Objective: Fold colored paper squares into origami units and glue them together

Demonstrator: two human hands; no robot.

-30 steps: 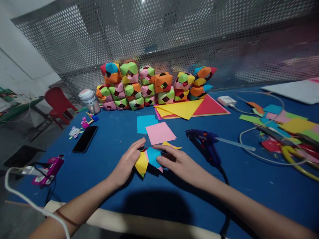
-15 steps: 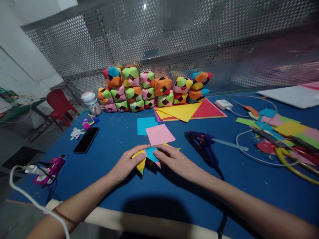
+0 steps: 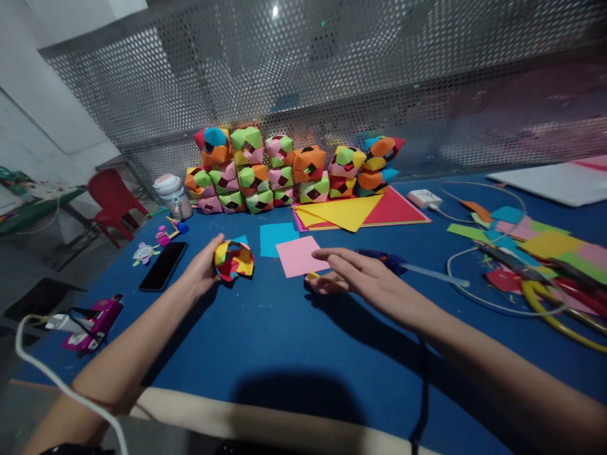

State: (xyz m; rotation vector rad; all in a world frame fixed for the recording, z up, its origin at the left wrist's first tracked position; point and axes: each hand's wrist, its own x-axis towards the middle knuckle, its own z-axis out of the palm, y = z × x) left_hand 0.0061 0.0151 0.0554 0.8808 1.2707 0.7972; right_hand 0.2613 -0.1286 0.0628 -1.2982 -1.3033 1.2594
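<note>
At the left of the work area my left hand [image 3: 206,265] holds a folded paper piece [image 3: 236,260] in yellow, red, pink and blue, its hollow side showing. My right hand [image 3: 344,272] hovers by the pink paper square [image 3: 298,256], fingers apart, over a small yellow folded paper [image 3: 312,277]; whether it touches that paper is unclear. A blue paper square [image 3: 275,239] lies behind the pink one. The glue gun [image 3: 391,262] is partly hidden behind my right hand.
Stacked paper balls [image 3: 253,180] line the back, beside yellow and red sheets [image 3: 351,213]. A black phone [image 3: 164,266], jar [image 3: 173,194] and magenta device [image 3: 95,325] are at left. At right are a white cable [image 3: 450,265], paper pieces [image 3: 552,245] and scissors [image 3: 545,306].
My hands have moved apart. The left one carried the folded paper piece left and away from me, tilting it. My right hand moved right and its fingers spread.
</note>
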